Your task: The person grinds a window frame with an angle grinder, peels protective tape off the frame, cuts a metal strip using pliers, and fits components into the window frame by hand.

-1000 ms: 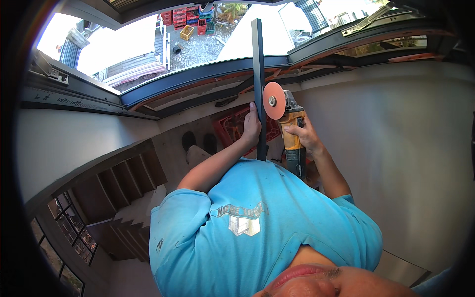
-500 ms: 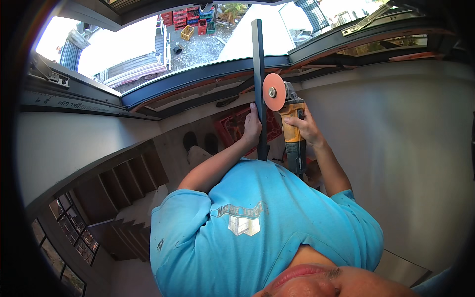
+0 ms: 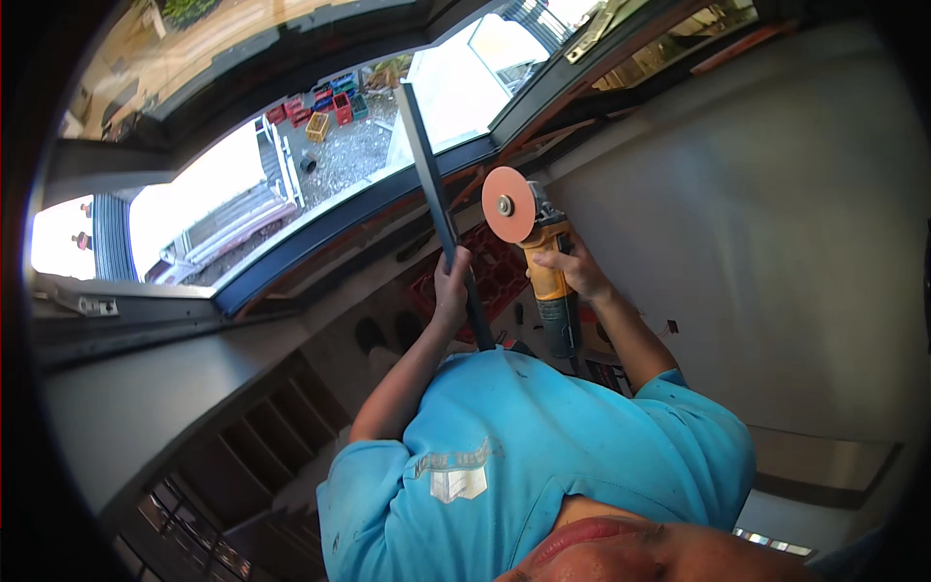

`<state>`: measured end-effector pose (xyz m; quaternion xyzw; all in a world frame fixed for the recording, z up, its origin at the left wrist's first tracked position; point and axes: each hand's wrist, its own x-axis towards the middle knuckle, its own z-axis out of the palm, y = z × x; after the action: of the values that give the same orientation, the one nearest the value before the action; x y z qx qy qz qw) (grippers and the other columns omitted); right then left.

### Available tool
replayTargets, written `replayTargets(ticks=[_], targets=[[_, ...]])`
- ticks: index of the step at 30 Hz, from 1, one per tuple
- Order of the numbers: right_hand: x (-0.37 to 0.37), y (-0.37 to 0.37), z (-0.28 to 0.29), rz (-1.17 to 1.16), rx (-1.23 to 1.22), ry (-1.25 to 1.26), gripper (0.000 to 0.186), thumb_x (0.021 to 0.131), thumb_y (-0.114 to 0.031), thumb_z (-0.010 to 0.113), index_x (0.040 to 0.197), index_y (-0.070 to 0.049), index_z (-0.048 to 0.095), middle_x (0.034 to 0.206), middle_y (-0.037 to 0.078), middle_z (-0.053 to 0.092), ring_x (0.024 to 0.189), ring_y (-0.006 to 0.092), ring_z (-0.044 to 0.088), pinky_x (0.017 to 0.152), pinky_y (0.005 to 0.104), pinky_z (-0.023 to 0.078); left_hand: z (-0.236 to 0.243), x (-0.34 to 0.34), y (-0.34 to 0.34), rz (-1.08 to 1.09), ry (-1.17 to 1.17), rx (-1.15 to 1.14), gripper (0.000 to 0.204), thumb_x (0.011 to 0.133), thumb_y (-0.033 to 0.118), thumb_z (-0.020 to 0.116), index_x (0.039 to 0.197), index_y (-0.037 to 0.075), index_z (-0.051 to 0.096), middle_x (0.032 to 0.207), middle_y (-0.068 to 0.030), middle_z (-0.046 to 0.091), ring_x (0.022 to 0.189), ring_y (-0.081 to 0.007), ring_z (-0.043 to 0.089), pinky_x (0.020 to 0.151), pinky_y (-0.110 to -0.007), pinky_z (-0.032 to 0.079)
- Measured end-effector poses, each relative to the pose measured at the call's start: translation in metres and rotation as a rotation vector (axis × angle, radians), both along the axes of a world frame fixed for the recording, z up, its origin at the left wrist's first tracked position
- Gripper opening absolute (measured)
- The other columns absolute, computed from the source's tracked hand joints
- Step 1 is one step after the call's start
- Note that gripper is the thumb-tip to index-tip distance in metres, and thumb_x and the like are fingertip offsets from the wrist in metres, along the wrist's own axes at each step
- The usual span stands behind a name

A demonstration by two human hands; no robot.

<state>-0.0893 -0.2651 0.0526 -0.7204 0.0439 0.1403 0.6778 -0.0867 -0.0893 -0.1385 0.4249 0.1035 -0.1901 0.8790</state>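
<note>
My left hand [image 3: 451, 286] is closed around a long dark metal bar [image 3: 428, 165]. The bar's near end is by my blue shirt, and its far end reaches up across the window opening, leaning left. In my right hand [image 3: 578, 271] is a yellow and black angle grinder [image 3: 548, 274], gripped round its body. A reddish-orange disc [image 3: 509, 205] is fitted at the grinder's head and faces the bar, with a gap between the two. Whether the disc spins cannot be made out.
A dark window frame [image 3: 349, 213] runs along the far side. Below it on the floor stands a red plastic crate [image 3: 495, 254]. A pale wall [image 3: 737, 242] rises on the right, and stairs [image 3: 262, 427] descend at lower left. Outside, several coloured crates [image 3: 341, 109] sit on gravel.
The head view has turned and shifted. The bar has gone from nearly upright to tilted left, and the gap between it and the grinder disc has widened. Both hands keep their grips.
</note>
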Motion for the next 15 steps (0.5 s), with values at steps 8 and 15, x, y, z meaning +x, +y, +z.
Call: replayTargets(ticks=[8, 15], targets=[[-0.005, -0.011, -0.025, -0.025, 0.08, 0.1, 0.033, 0.087, -0.011, 0.072, 0.116, -0.006, 0.058, 0.093, 0.005, 0.064, 0.081, 0.0147, 0.067, 0.073, 0.0325, 0.057, -0.004, 0.003, 0.035, 0.07, -0.161, 0.232, 0.056, 0.082, 0.011, 0.079, 0.121, 0.005, 0.04, 0.096, -0.0018, 0.049, 0.083, -0.0103, 0.053, 0.071, -0.027, 0.047], [-0.004, -0.019, -0.044, 0.034, 0.162, 0.107, 0.04, 0.086, -0.01, 0.072, 0.121, -0.008, 0.053, 0.099, 0.004, 0.062, 0.085, 0.0139, 0.065, 0.075, 0.0325, 0.056, 0.045, 0.017, 0.138, -0.063, -0.433, 1.013, 0.037, 0.079, 0.019, 0.074, 0.109, -0.001, 0.067, 0.092, -0.0114, 0.058, 0.081, -0.0251, 0.061, 0.074, -0.036, 0.049]])
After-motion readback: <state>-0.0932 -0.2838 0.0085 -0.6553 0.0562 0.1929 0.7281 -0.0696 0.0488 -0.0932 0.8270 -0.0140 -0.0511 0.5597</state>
